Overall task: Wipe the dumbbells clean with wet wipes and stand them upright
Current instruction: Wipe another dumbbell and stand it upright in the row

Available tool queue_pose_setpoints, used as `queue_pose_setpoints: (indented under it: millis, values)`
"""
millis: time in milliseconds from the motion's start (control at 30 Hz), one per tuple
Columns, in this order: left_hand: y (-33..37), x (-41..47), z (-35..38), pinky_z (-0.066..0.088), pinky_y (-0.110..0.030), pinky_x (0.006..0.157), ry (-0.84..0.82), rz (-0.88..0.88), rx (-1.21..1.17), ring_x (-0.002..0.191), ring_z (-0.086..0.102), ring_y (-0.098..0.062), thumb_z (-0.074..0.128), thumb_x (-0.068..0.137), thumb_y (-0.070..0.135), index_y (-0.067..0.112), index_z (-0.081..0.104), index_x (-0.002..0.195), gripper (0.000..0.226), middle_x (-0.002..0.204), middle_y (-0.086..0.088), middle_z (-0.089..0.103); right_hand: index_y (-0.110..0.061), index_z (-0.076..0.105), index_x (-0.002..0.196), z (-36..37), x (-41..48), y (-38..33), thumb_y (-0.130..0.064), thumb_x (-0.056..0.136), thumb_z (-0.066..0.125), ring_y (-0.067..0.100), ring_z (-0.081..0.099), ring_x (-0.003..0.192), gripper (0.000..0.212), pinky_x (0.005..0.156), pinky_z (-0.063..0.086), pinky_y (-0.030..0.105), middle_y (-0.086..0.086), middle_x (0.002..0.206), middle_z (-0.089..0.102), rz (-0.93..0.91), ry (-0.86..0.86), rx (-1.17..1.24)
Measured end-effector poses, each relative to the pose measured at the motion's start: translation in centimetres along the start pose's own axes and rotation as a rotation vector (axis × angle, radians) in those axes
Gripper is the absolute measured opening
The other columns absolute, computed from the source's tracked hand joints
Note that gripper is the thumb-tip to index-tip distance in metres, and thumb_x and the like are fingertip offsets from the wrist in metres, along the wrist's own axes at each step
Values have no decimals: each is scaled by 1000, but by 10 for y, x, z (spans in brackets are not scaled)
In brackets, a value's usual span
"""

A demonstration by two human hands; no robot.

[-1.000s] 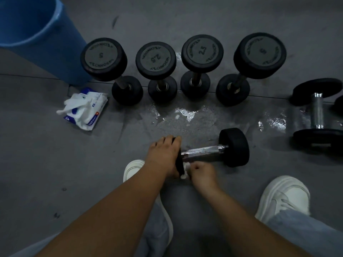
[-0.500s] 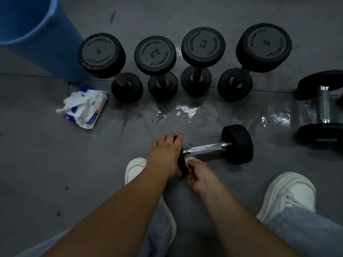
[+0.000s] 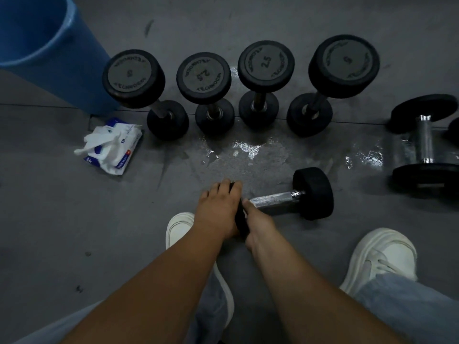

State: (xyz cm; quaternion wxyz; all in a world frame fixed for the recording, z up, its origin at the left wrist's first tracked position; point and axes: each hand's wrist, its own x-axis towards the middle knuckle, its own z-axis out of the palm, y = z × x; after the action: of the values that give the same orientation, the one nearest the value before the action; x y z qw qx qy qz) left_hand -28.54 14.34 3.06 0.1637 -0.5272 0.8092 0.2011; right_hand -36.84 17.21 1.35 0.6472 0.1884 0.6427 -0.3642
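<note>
Nearest, two white shoes stand on the grey floor (image 3: 49, 219), the left shoe (image 3: 178, 229) partly under the left forearm and the right shoe (image 3: 382, 259) out to the side. Between them both arms reach forward to a dumbbell (image 3: 313, 193) lying on its side, with its chrome handle (image 3: 273, 199) running rightward to the far black head.

The left hand (image 3: 218, 209) cups the near head, fingers (image 3: 226, 187) curled over its top edge, and covers most of it. The right hand (image 3: 258, 222) sits against that head's inner face where the handle begins. Its fingers are tucked out of sight there, so I cannot tell whether they grip anything; it may only be pressing.

Just beyond the dumbbell a wet patch (image 3: 246, 147) shines on the floor. To its left lies an open wet-wipe pack (image 3: 116, 145) with a white sheet pulled up. At the right edge a second lying dumbbell (image 3: 424, 142) rests well apart from the hands.

Farther back, four upright dumbbells stand in a row: the first (image 3: 134, 78), the second (image 3: 203, 78), the third (image 3: 265, 65) and the fourth (image 3: 344, 65). A blue bin (image 3: 49, 53) stands at far left, beside the first.
</note>
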Motion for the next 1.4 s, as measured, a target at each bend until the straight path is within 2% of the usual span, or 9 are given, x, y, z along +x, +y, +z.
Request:
queue_pose_setpoints:
  millis: [100,367,467,567,667,833,967,1133,1400]
  values:
    - [0,0,2,31,-40,110,11,-8,5,138,31,-26,73,72,46,24,15,151,101,153,-6,25,-3,67,104,2,-4,7,-22,93,63,30,69,89,22,67,57,36,17,102,70,-12,56,127]
    - [-3,-1,0,31,-41,108,0,4,-1,136,34,-27,77,69,44,23,20,150,101,151,-6,27,-5,65,109,-2,-1,14,-20,99,51,24,67,89,23,76,57,33,13,106,69,-112,21,29]
    - [-6,2,-10,32,-40,108,-90,16,-27,134,37,-29,79,66,44,21,21,151,106,148,-7,32,-6,64,97,-11,2,19,-16,99,48,13,64,61,19,43,46,13,9,87,67,-136,3,9]
    - [-8,14,-21,37,-41,104,-176,39,41,129,43,-31,86,57,44,20,20,151,117,145,-7,37,-12,58,76,-16,1,12,-15,98,46,4,55,36,25,31,32,10,2,61,62,-127,-17,31]
    - [-7,20,-28,38,-43,101,-223,42,101,127,46,-31,88,54,43,19,21,150,120,145,-6,39,-15,60,78,-22,10,2,-22,98,47,9,51,46,25,36,30,15,-7,53,60,-132,-45,-52]
    - [-3,22,-25,35,-43,103,-244,26,109,132,42,-30,88,56,44,19,16,153,124,149,-5,36,-9,64,89,-31,5,15,-12,100,44,10,58,69,23,62,47,18,6,83,66,-244,-122,-75]
    - [-3,26,-28,36,-42,104,-281,31,114,133,41,-30,88,55,43,19,14,154,126,151,-5,34,-11,56,72,-24,9,-1,-1,94,41,11,47,57,29,39,36,15,1,64,54,-175,-110,-148]
    - [-7,36,-35,38,-41,107,-363,19,53,137,38,-30,90,54,44,21,7,155,133,154,-5,30,-11,62,85,-19,5,5,-10,99,43,8,56,69,23,59,42,22,2,82,64,-185,-102,-131]
    - [-9,34,-35,36,-44,109,-360,35,25,137,37,-33,89,56,43,23,4,156,133,153,-8,29,-12,60,80,-18,-9,-1,-12,99,43,7,53,62,25,43,38,15,-2,74,61,-163,-97,-177]
